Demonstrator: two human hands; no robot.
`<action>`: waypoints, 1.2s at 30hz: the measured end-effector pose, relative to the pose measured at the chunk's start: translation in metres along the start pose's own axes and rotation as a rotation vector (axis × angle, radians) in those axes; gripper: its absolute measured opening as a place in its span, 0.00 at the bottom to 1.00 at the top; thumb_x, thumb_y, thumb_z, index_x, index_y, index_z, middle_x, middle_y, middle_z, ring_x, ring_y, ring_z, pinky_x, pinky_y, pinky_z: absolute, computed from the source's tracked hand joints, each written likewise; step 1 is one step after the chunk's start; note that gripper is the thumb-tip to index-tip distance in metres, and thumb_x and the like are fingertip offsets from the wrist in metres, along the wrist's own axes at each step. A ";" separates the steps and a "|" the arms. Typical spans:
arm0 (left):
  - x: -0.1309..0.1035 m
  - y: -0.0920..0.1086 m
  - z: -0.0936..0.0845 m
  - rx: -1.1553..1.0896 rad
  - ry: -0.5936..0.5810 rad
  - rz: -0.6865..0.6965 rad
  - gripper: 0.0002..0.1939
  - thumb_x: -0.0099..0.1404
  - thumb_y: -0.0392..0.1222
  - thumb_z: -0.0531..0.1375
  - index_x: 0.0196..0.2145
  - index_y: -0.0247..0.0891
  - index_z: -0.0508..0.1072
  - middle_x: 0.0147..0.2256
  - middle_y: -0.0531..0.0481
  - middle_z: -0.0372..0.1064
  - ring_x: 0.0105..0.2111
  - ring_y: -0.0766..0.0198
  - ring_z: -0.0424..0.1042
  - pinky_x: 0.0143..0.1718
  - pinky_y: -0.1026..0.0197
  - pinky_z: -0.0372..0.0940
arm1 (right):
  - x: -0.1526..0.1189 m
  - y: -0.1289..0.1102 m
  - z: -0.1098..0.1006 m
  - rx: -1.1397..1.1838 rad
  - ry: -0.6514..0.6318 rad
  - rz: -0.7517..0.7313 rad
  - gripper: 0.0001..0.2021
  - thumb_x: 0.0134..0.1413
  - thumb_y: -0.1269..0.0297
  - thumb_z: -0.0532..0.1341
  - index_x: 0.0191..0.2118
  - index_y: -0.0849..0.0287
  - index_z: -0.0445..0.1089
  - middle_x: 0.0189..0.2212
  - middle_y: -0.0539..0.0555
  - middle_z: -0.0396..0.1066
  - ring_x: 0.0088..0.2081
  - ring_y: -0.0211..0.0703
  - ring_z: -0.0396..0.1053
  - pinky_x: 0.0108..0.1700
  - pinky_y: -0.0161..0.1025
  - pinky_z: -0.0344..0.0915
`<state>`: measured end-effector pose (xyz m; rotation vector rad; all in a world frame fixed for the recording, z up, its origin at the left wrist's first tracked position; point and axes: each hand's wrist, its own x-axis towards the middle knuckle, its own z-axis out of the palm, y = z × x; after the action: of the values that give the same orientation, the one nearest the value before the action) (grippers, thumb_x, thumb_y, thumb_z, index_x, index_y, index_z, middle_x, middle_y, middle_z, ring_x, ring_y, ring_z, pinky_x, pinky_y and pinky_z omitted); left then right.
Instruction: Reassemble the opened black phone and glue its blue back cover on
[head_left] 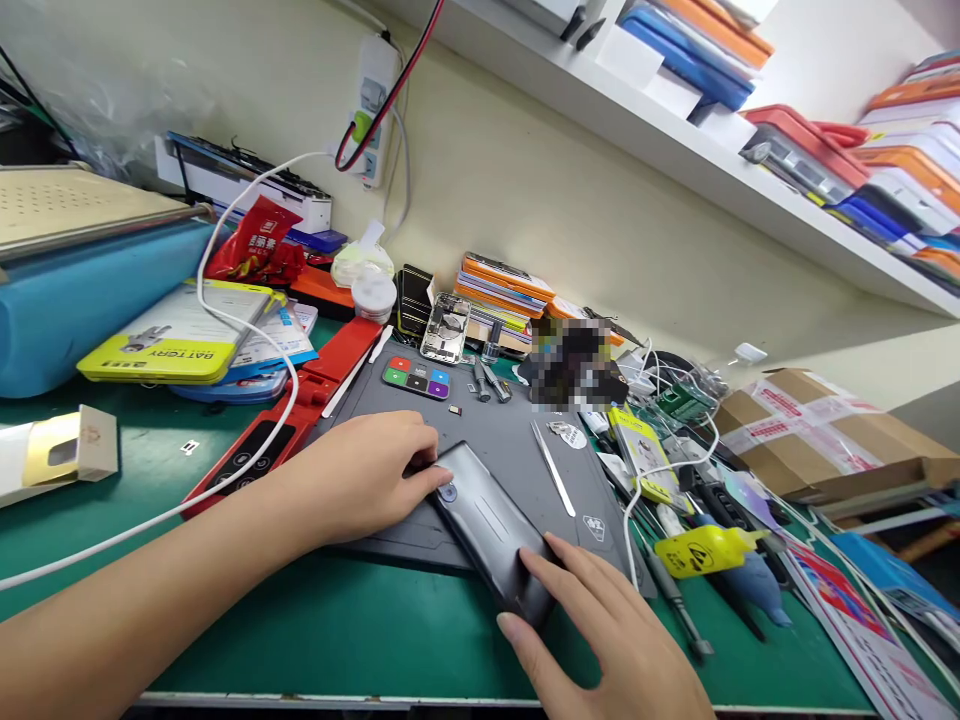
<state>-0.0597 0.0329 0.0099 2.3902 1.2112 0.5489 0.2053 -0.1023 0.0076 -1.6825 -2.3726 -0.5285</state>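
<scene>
A dark grey phone (487,520) lies back up, slanting across the front edge of a grey work mat (405,530). My left hand (375,475) holds its upper left corner by the round camera, thumb on the back and fingers curled at the edge. Over the lower right end, my right hand (600,630) has its fingers spread, fingertips on the back and side, thumb near the bottom corner. White tweezers (553,470) lie on the mat to the right. Beyond the phone are a small card (455,409) and a coloured tile pad (417,378).
An opened phone (447,328) and stacked boxes stand at the back. A red tool (255,450) and white cable are left. Tools, a yellow bottle (705,551) and a cardboard box (832,430) crowd the right. A shelf (675,140) overhangs the wall side.
</scene>
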 end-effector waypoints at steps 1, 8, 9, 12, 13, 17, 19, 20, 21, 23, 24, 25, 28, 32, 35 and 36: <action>0.000 0.001 0.002 0.003 0.004 0.001 0.12 0.71 0.52 0.58 0.35 0.42 0.73 0.37 0.50 0.73 0.38 0.54 0.73 0.38 0.54 0.63 | 0.000 -0.001 0.000 0.003 -0.004 0.003 0.19 0.62 0.49 0.64 0.54 0.50 0.78 0.55 0.57 0.78 0.52 0.60 0.79 0.46 0.50 0.82; 0.000 -0.001 0.009 0.002 0.018 0.004 0.11 0.70 0.51 0.60 0.35 0.43 0.66 0.36 0.52 0.71 0.35 0.56 0.71 0.35 0.56 0.59 | 0.002 -0.009 -0.004 0.001 0.034 0.034 0.17 0.59 0.53 0.66 0.51 0.52 0.80 0.53 0.58 0.80 0.49 0.62 0.80 0.43 0.54 0.83; 0.001 -0.002 0.010 0.001 0.018 0.001 0.11 0.70 0.51 0.60 0.35 0.43 0.66 0.36 0.52 0.71 0.35 0.56 0.71 0.35 0.56 0.59 | 0.002 -0.010 -0.005 0.002 0.035 0.038 0.17 0.58 0.53 0.66 0.51 0.52 0.80 0.53 0.58 0.80 0.49 0.63 0.80 0.43 0.54 0.83; 0.001 -0.003 0.011 0.001 0.014 -0.006 0.12 0.70 0.52 0.60 0.35 0.44 0.66 0.36 0.53 0.71 0.35 0.56 0.71 0.35 0.57 0.59 | 0.002 -0.011 -0.005 0.013 0.017 0.061 0.18 0.58 0.53 0.66 0.52 0.51 0.80 0.53 0.57 0.79 0.49 0.63 0.80 0.42 0.55 0.83; 0.001 -0.003 0.011 0.001 0.013 -0.008 0.12 0.70 0.52 0.61 0.35 0.44 0.66 0.36 0.53 0.71 0.35 0.57 0.71 0.35 0.57 0.60 | 0.002 -0.011 -0.005 0.019 0.013 0.067 0.18 0.59 0.52 0.66 0.52 0.51 0.79 0.54 0.57 0.79 0.50 0.63 0.80 0.43 0.55 0.83; 0.000 -0.002 0.011 0.003 0.005 -0.013 0.11 0.70 0.52 0.60 0.36 0.44 0.66 0.37 0.53 0.72 0.35 0.57 0.72 0.35 0.57 0.61 | 0.000 -0.012 -0.003 0.034 0.012 0.072 0.18 0.59 0.52 0.66 0.52 0.50 0.79 0.57 0.57 0.77 0.54 0.64 0.78 0.45 0.57 0.82; 0.000 -0.002 0.011 0.011 -0.001 -0.018 0.11 0.70 0.52 0.60 0.36 0.44 0.66 0.37 0.53 0.72 0.35 0.57 0.72 0.34 0.57 0.61 | -0.001 -0.013 0.000 0.032 0.013 0.068 0.17 0.59 0.53 0.66 0.52 0.50 0.79 0.58 0.58 0.76 0.55 0.65 0.77 0.47 0.59 0.81; 0.000 -0.003 0.010 0.023 -0.006 -0.018 0.11 0.70 0.53 0.60 0.36 0.44 0.67 0.37 0.53 0.72 0.34 0.57 0.72 0.33 0.57 0.61 | -0.002 -0.014 0.001 0.031 0.014 0.063 0.17 0.59 0.53 0.66 0.52 0.50 0.79 0.58 0.58 0.76 0.56 0.66 0.76 0.47 0.60 0.81; 0.000 -0.003 0.010 0.041 -0.006 -0.011 0.11 0.71 0.53 0.59 0.37 0.44 0.67 0.37 0.52 0.72 0.35 0.56 0.72 0.34 0.56 0.62 | -0.003 -0.014 0.002 0.032 0.013 0.059 0.17 0.60 0.54 0.66 0.52 0.51 0.79 0.58 0.58 0.76 0.56 0.66 0.76 0.48 0.61 0.81; 0.000 -0.003 0.010 0.088 0.035 0.038 0.11 0.71 0.52 0.59 0.43 0.43 0.69 0.43 0.49 0.73 0.42 0.53 0.74 0.39 0.54 0.65 | -0.005 -0.015 0.002 0.042 0.010 0.047 0.17 0.61 0.55 0.65 0.53 0.51 0.79 0.58 0.58 0.76 0.56 0.66 0.76 0.50 0.61 0.80; 0.000 -0.002 0.010 0.112 0.070 0.088 0.11 0.72 0.50 0.59 0.46 0.43 0.69 0.47 0.47 0.72 0.47 0.52 0.73 0.45 0.52 0.66 | -0.005 -0.016 0.002 0.050 0.010 0.040 0.17 0.61 0.56 0.65 0.53 0.51 0.79 0.58 0.58 0.76 0.56 0.65 0.76 0.51 0.61 0.79; -0.001 -0.001 0.010 0.129 0.105 0.150 0.11 0.73 0.47 0.58 0.49 0.42 0.69 0.51 0.46 0.71 0.52 0.51 0.71 0.50 0.51 0.65 | -0.005 -0.016 0.001 0.060 0.011 0.037 0.17 0.61 0.57 0.65 0.54 0.52 0.79 0.58 0.59 0.76 0.56 0.65 0.76 0.52 0.61 0.79; -0.003 0.012 0.013 0.130 0.104 0.356 0.11 0.76 0.41 0.52 0.53 0.43 0.69 0.57 0.46 0.68 0.58 0.52 0.66 0.59 0.50 0.62 | -0.004 -0.017 -0.001 0.098 0.017 0.058 0.16 0.60 0.60 0.66 0.53 0.52 0.79 0.57 0.58 0.77 0.56 0.64 0.76 0.55 0.60 0.77; -0.009 0.031 0.026 0.139 -0.025 0.531 0.10 0.78 0.42 0.50 0.49 0.46 0.70 0.57 0.49 0.71 0.53 0.52 0.70 0.55 0.49 0.66 | -0.003 -0.018 0.002 0.153 0.037 0.097 0.16 0.58 0.56 0.67 0.52 0.50 0.79 0.58 0.57 0.77 0.55 0.62 0.77 0.57 0.57 0.75; -0.009 0.034 0.038 0.221 0.044 0.594 0.07 0.75 0.40 0.53 0.44 0.46 0.71 0.51 0.48 0.76 0.45 0.50 0.74 0.41 0.51 0.70 | -0.007 -0.017 0.008 0.157 0.087 0.099 0.19 0.54 0.49 0.69 0.49 0.51 0.79 0.56 0.59 0.78 0.52 0.63 0.79 0.55 0.56 0.76; -0.007 0.034 0.041 0.247 0.087 0.618 0.07 0.74 0.38 0.54 0.44 0.45 0.71 0.49 0.49 0.77 0.43 0.51 0.75 0.39 0.51 0.71 | -0.007 -0.015 0.008 0.162 0.096 0.085 0.20 0.54 0.46 0.70 0.48 0.51 0.79 0.55 0.59 0.79 0.51 0.63 0.79 0.54 0.56 0.76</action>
<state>-0.0202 0.0022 -0.0081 2.9854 0.5704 0.7208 0.1939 -0.1097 -0.0054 -1.6404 -2.2022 -0.3826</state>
